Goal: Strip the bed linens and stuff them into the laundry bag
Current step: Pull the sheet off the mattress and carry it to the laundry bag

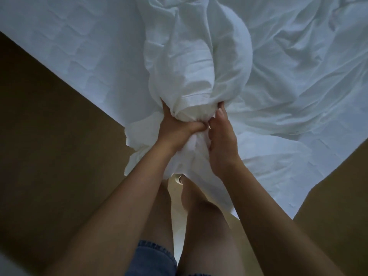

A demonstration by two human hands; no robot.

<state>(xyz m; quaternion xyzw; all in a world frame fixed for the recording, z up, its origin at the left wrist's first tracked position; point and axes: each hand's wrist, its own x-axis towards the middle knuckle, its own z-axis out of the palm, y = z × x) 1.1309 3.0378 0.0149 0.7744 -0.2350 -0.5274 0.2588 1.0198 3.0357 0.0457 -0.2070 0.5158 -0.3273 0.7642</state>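
In the head view the bunched linen [195, 62] runs from centre toward 12 o'clock over the bed [79, 56]. Its gathered neck is held by the left hand [177, 126] at its 9 o'clock, fingers curled tight round it, and the right hand [221, 144] at 3 o'clock, fingers wrapped on the cloth. Best, I judge, to haul steadily toward 6 o'clock and keep the gather tight (no laundry bag shows).

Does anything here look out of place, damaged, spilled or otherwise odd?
Nothing stands out. The left hand and right hand both grip the bunched white linen at the bed's corner. The sheet on the mattress is rumpled, which fits stripping a bed. No tear, stain or spill shows.
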